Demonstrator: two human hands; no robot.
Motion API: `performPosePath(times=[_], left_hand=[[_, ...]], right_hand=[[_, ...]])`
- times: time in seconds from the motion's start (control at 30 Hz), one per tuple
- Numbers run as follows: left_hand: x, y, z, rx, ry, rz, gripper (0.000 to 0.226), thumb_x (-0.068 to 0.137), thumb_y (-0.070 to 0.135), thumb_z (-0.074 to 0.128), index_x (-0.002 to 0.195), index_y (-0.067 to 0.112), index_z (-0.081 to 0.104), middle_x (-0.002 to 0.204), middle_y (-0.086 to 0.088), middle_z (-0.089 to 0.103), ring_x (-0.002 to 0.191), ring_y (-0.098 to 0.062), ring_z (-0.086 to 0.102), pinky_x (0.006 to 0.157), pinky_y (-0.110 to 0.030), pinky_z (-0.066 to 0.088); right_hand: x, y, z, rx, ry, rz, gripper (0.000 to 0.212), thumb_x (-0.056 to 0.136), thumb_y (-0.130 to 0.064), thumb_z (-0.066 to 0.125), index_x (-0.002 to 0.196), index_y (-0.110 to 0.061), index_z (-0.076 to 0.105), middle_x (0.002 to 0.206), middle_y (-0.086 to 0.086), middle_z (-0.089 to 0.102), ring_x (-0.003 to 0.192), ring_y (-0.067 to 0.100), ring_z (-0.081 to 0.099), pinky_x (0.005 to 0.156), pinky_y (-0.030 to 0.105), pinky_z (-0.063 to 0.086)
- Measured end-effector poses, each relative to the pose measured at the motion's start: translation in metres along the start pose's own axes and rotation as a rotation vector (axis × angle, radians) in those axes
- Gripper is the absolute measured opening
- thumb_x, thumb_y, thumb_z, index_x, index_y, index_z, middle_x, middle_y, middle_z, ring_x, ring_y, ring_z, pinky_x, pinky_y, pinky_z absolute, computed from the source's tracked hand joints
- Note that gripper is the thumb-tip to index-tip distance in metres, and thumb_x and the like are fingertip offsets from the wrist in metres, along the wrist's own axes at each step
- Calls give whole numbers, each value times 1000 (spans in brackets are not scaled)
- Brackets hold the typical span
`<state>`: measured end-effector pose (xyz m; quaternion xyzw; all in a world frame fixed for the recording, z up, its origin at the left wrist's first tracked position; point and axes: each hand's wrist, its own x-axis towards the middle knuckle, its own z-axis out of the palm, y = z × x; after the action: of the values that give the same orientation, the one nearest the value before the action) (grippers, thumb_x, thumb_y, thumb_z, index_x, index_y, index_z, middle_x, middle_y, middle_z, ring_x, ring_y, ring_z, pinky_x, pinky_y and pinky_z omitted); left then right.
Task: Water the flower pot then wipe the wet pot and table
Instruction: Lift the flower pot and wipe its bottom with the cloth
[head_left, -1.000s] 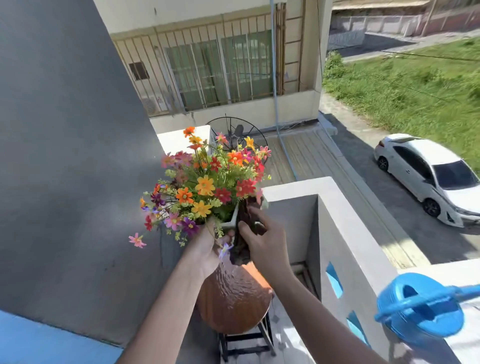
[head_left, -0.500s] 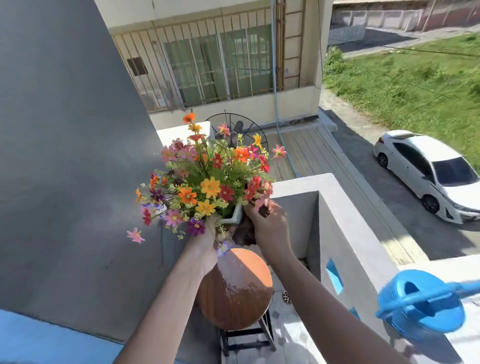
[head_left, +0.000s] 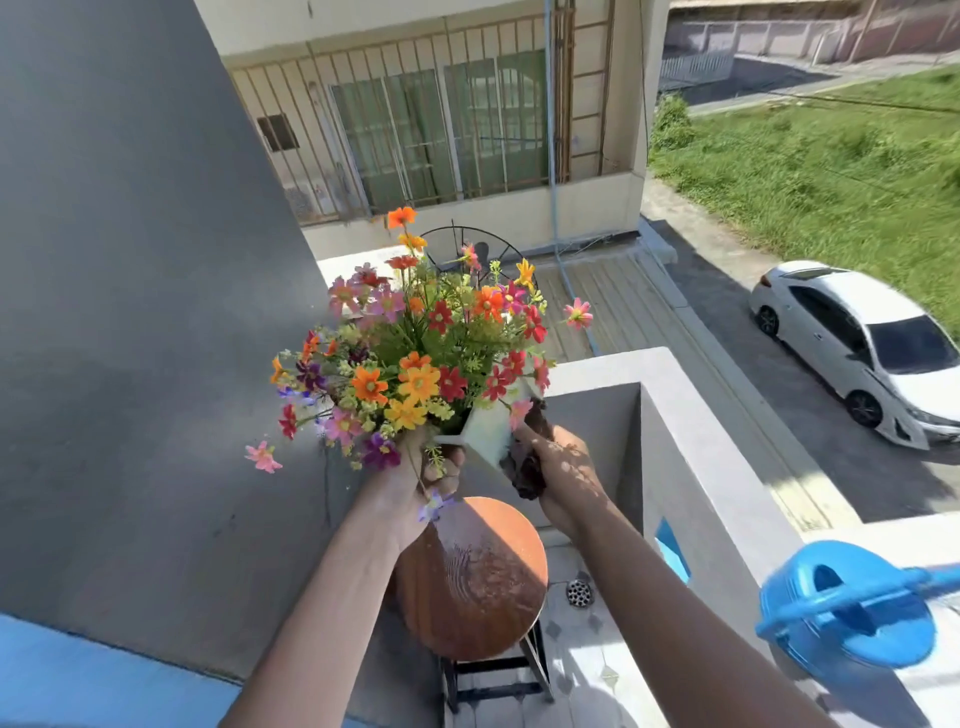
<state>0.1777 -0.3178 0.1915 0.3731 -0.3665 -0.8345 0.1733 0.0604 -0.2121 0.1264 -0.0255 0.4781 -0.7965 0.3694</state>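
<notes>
A pale square flower pot (head_left: 485, 434) full of colourful flowers (head_left: 415, 353) is lifted in the air above a small round wooden table (head_left: 483, 587), whose top is wet. My left hand (head_left: 423, 478) grips the pot from below on its left side. My right hand (head_left: 563, 473) presses a dark brown cloth (head_left: 527, 467) against the pot's right side. A blue watering can (head_left: 852, 608) stands on the balcony ledge at the lower right.
A grey wall (head_left: 145, 312) closes the left side. The white balcony parapet (head_left: 717, 441) runs along the right, with a floor drain (head_left: 579, 592) below it by the table. Far beneath are a roof, a fan guard and a white car (head_left: 862, 343).
Both hands have raised the pot higher and away from the table, so the whole wet tabletop now shows. The cloth stays against the pot's right side.
</notes>
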Motion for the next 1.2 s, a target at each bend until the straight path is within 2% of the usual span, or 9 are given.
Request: performPosePath(times=[0.23,0.4,0.53,0.6,0.7,0.8,1.0,1.1,1.2], left_hand=[[6,-10,3,-57,-3,-30,31,102,20,36,80,6,53,52,-8,55,31,-5,36,31,-13,29],[17,-23,3,60,135,7,27,102,21,38,83,12,54,55,-5,56,45,-8,44,46,-20,30],[17,-22,1,34,87,-51,28,100,22,38,84,5,53,57,-9,54,30,-6,38,32,-16,28],[10,-20,3,3,42,-67,31,102,23,37,80,5,51,58,-11,52,28,-7,40,31,-15,29],[4,-19,4,-57,-19,-88,33,102,22,39,78,3,52,56,-11,53,29,-7,38,31,-15,30],[3,-19,2,6,-9,-57,24,100,19,40,87,4,54,62,-10,51,33,-7,46,33,-16,32],[4,-18,6,90,29,8,25,100,16,39,84,6,56,58,-8,55,45,-10,41,37,-15,26],[10,-11,6,25,11,3,31,101,22,36,80,9,55,54,-5,56,37,-6,49,33,-14,31],[15,-6,5,50,31,48,34,102,20,32,74,11,48,49,-5,52,28,-5,40,29,-13,28]], right_hand=[[-3,2,0,-50,164,-60,8,94,-10,64,89,-5,67,69,12,65,50,20,62,38,20,44],[-12,11,19,-336,105,-415,9,90,-17,70,93,-13,76,73,-6,69,68,10,61,61,28,51],[-5,-8,21,-375,14,-474,13,94,-9,62,96,-6,74,80,-4,68,73,3,60,69,27,52],[8,-22,15,-490,44,-544,18,95,-4,53,86,-5,68,76,-2,59,62,-3,51,59,19,45],[37,-29,6,-675,171,-677,18,94,-9,59,84,-17,72,83,-7,62,77,8,55,73,25,44],[59,-31,-6,-708,258,-605,28,93,-7,63,69,-20,67,71,-6,57,67,7,50,70,29,38],[28,-51,25,-735,45,-667,23,95,2,52,88,-16,65,86,-10,63,83,5,59,84,22,46],[4,-32,34,-812,76,-788,33,88,6,55,92,-24,68,85,-15,67,82,3,56,66,12,49],[-12,1,21,-822,-3,-756,15,93,-4,59,101,-8,69,85,-10,64,79,-11,54,68,15,42]])
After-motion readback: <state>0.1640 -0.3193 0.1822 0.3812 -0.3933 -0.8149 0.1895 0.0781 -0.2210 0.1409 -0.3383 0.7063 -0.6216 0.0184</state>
